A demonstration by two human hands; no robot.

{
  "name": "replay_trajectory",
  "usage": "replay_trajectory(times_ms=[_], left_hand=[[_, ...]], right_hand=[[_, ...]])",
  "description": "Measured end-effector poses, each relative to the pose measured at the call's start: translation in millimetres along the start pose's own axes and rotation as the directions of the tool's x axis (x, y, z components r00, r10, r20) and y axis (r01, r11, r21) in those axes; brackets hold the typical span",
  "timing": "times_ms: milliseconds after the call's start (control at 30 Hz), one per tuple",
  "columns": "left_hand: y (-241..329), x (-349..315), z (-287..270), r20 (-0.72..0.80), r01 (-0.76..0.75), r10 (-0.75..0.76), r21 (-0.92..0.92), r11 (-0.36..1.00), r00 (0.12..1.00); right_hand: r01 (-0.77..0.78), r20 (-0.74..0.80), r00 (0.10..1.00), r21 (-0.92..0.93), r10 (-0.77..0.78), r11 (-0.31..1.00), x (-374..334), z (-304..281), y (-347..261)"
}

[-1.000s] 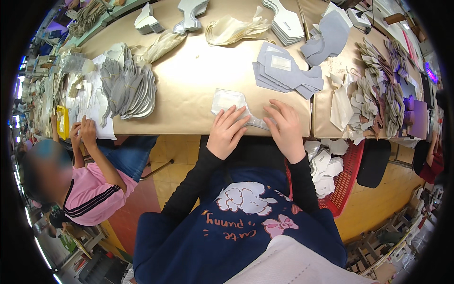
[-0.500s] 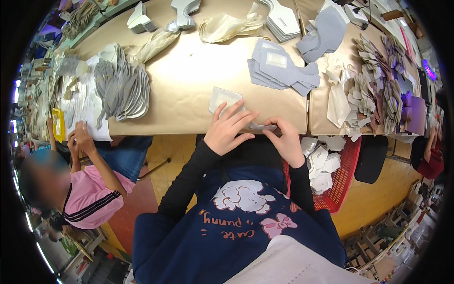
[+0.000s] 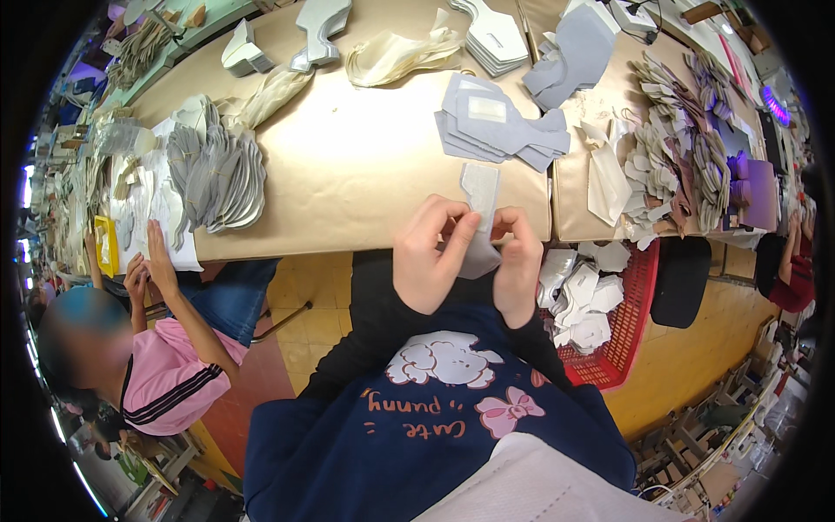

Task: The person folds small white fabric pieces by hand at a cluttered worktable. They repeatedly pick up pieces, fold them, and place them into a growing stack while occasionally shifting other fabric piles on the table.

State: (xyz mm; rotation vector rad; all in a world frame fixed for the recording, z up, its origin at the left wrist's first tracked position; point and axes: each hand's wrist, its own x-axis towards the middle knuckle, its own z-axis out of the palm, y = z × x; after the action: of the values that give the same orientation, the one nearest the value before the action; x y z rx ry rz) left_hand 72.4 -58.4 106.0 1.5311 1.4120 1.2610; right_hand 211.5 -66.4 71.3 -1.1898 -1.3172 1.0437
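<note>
Just over the table's near edge, a grey shoe-upper-like cut piece [image 3: 480, 184] with a pale patch is held up lengthwise. My left hand [image 3: 432, 254] pinches it at its left side between thumb and curled fingers. At the right side of its lower part, my right hand [image 3: 519, 265] is closed on it, its fingertips partly hidden behind the piece. Beyond my hands lies a fanned stack of similar grey pieces [image 3: 522, 130], the top one bearing a cream patch [image 3: 484, 108].
Far back lie cream sheets [image 3: 400, 61] and stacks of white pieces [image 3: 496, 45]. Grey bundles [image 3: 222, 174] are at left, more bundles [image 3: 661, 148] at right. A red basket [image 3: 628, 326] of white pieces stands beside me. A co-worker in pink [image 3: 178, 374] sits at left.
The grey piece has come up off the table and turned upright, moving right and toward me. My left hand has gone from lying spread on it to pinching it.
</note>
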Motion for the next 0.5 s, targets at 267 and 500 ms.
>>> replay_trajectory(times_ms=[267,500], left_hand=[[6.3,-18.0,14.3,-0.005,0.157,-0.160,-0.171,0.973,0.987],[1.2,-19.4,13.0,0.053,0.184,-0.176,-0.227,0.956,0.983]], right_hand=[[0.225,-0.089,0.959,-0.333,-0.268,0.916,3.0,16.4,-8.3],[0.192,-0.099,0.970,-0.248,-0.222,0.950,4.1,10.0,-9.8]])
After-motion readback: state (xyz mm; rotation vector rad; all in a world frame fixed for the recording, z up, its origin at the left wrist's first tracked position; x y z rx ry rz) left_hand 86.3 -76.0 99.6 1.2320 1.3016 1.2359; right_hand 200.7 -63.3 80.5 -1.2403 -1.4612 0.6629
